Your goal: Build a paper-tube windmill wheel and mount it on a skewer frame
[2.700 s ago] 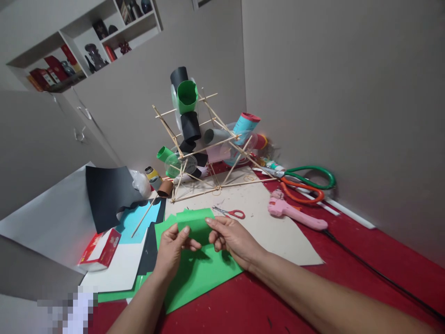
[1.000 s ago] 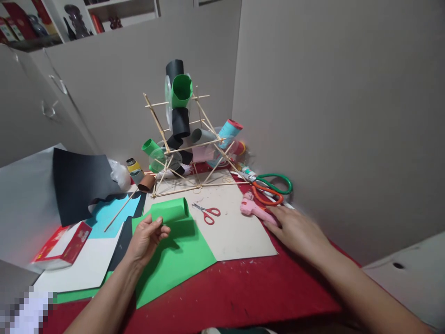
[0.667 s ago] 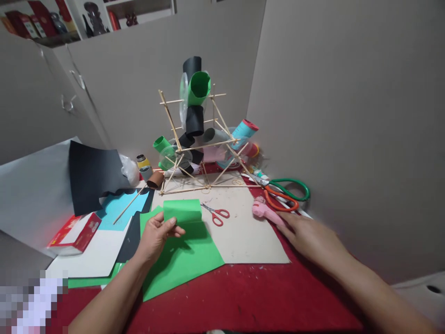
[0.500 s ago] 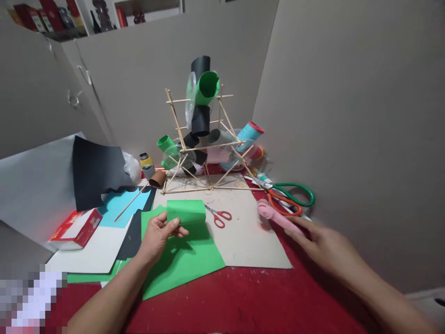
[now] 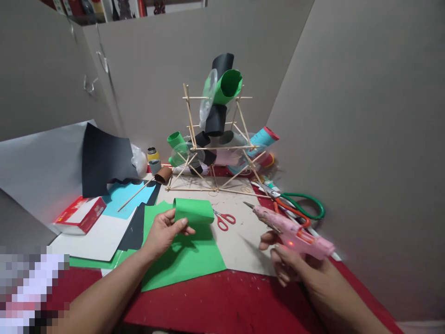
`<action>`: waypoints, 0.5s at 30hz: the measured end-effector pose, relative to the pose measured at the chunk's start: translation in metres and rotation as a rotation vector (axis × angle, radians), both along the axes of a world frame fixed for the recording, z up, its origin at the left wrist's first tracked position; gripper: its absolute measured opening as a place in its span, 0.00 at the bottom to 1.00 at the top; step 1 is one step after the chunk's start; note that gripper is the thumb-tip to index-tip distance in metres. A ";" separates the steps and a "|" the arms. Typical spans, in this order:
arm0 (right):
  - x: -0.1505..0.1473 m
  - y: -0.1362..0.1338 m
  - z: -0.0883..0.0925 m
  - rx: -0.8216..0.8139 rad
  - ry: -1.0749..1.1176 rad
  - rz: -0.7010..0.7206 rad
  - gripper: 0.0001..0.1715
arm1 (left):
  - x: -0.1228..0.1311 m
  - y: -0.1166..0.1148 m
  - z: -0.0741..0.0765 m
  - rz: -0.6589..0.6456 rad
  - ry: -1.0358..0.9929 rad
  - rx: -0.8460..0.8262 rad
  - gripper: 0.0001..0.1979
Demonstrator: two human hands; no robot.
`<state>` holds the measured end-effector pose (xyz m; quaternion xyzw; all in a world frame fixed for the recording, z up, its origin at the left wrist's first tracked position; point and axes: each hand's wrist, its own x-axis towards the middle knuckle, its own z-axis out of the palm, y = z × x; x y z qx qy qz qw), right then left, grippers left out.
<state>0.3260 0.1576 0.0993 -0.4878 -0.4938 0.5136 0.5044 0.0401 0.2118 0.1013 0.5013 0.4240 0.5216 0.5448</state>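
My left hand (image 5: pixel 167 232) pinches a curled green paper piece (image 5: pixel 194 211) between thumb and fingers, above a larger green sheet (image 5: pixel 187 264). A pink glue gun (image 5: pixel 295 232) is in my right hand (image 5: pixel 299 264), its dark nozzle pointing up and left and a small orange light glowing on its side. Red-handled scissors (image 5: pixel 225 220) lie just right of the curled piece, their blades partly hidden by it. Behind stands a wooden-stick frame (image 5: pixel 222 148) bearing clear discs with black and green paper tubes.
Large scissors with green handles (image 5: pixel 313 206) lie right of the frame, beside orange handles. On the left are a red box (image 5: pixel 81 215), a blue sheet (image 5: pixel 127 199), a brown paper tube (image 5: pixel 163 175) and a curved black sheet (image 5: pixel 104 160). Grey walls rise behind and right.
The glue gun has been lifted and turned in my right hand, and now shows side-on with its nozzle toward the left. My left hand still holds the curled green piece. The view has shifted.
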 end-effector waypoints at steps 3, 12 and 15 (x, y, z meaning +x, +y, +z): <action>-0.009 0.006 0.004 0.039 -0.088 0.059 0.25 | 0.001 -0.002 0.001 -0.007 0.001 0.001 0.16; -0.030 0.021 0.024 0.110 -0.302 0.311 0.23 | 0.001 -0.004 -0.007 -0.060 -0.009 0.006 0.10; -0.032 0.028 0.030 0.138 -0.368 0.383 0.27 | 0.000 -0.005 -0.006 -0.134 0.088 0.052 0.11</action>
